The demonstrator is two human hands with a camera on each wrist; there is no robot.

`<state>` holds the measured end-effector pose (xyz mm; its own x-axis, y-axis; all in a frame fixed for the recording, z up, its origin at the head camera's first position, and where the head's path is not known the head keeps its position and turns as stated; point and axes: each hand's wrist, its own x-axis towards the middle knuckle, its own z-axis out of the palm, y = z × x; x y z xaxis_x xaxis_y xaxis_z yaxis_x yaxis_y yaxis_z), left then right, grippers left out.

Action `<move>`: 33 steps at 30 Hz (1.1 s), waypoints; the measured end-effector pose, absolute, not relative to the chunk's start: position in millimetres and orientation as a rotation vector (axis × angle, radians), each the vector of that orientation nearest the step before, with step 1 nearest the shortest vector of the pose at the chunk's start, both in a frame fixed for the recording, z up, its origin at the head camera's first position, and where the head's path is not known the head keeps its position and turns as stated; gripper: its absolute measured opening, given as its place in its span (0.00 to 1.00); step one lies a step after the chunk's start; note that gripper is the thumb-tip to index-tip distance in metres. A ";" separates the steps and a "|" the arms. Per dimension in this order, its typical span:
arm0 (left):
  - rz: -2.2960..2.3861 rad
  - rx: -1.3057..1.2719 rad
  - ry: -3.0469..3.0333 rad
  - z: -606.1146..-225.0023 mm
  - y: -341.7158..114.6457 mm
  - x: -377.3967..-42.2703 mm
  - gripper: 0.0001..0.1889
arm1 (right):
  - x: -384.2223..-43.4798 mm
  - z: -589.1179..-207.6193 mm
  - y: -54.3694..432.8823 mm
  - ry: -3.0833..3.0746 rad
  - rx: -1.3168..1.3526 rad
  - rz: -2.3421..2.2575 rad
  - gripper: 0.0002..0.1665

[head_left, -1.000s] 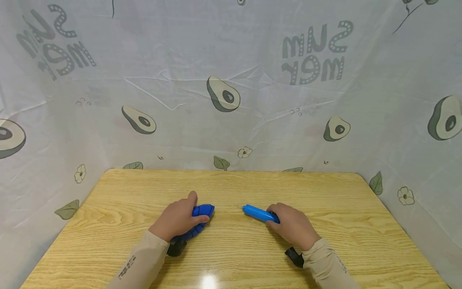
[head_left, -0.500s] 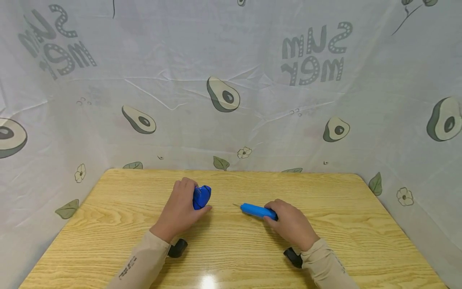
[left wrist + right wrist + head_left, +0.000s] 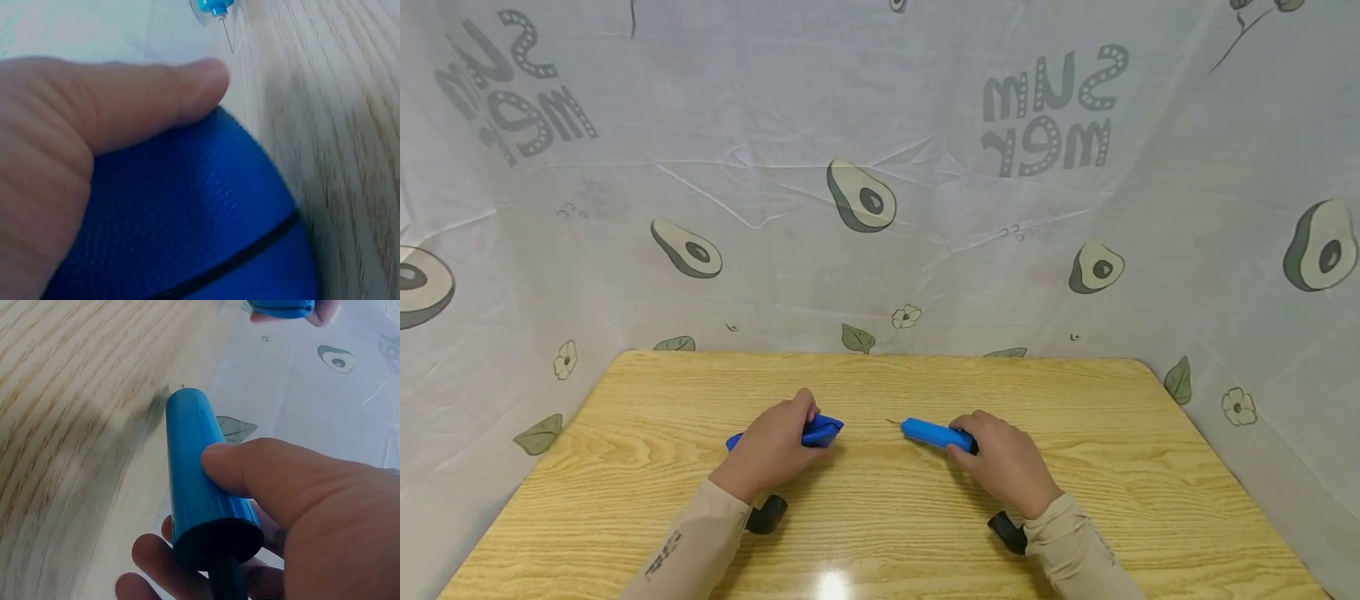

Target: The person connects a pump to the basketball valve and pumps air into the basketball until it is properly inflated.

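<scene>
Blue, cylindrical, needle-tipped pump [image 3: 931,433] juts from the right hand [image 3: 1003,462] toward a pebbled blue, black-lined ball [image 3: 822,432] gripped by the left hand [image 3: 769,448] in my head view, over a wood-grain table [image 3: 880,517] before avocado-print cloth [image 3: 962,258]; my left wrist view shows the thumb [image 3: 144,100] lying along the ball, my right wrist view thumb and curled fingers [image 3: 159,559] holding the pump.

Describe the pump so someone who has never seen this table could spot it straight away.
At the wooden table, look to the right hand, which grips the pump. It is a light blue tube with a black end and a thin needle. That straight shape and needle set it apart from the darker blue, black-lined ball in the left hand.
</scene>
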<state>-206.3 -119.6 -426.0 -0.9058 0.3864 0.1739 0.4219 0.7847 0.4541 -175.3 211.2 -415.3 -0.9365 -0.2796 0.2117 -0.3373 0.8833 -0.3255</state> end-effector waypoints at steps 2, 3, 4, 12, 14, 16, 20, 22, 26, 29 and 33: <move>-0.770 -0.627 -2.922 -427.0 -121.3 -205.8 0.29 | -175.9 -414.9 210.1 -2.880 0.474 0.544 0.15; -0.752 -0.634 -2.922 -427.7 -122.1 -205.7 0.31 | -176.2 -414.7 209.3 -2.872 0.475 0.555 0.15; -0.730 -0.640 -2.923 -428.0 -122.8 -205.5 0.31 | -176.6 -414.7 208.6 -2.861 0.475 0.571 0.16; -0.624 -0.718 -2.829 -429.6 -126.4 -209.1 0.20 | -176.1 -411.2 205.2 -2.722 0.531 0.783 0.19; -0.583 -0.726 -2.805 -429.3 -126.5 -210.7 0.21 | -175.8 -410.2 205.0 -2.689 0.560 0.820 0.19; -0.548 -0.739 -2.784 -427.9 -126.0 -211.5 0.21 | -175.2 -408.8 204.5 -2.658 0.588 0.862 0.19; -0.518 -0.760 -2.748 -423.7 -124.8 -211.6 0.21 | -173.3 -405.5 203.7 -2.600 0.624 0.944 0.19; -0.504 -0.759 -2.716 -421.7 -124.4 -211.2 0.20 | -172.2 -403.5 203.2 -2.573 0.640 0.983 0.20; -0.490 -0.751 -2.637 -418.3 -124.1 -210.1 0.21 | -169.6 -399.9 201.7 -2.519 0.662 1.049 0.19; -0.482 -0.751 -2.591 -417.3 -124.8 -209.5 0.21 | -167.2 -398.1 201.0 -2.475 0.689 1.079 0.18; -0.492 -0.763 -2.549 -417.2 -125.6 -210.2 0.22 | -165.0 -397.3 200.6 -2.418 0.749 1.092 0.20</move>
<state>-210.2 -125.6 -417.2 -0.7550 0.4296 0.4954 0.5831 0.7855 0.2074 -165.0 200.6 -397.3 -0.7843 -0.3106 0.5370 -0.6082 0.5554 -0.5670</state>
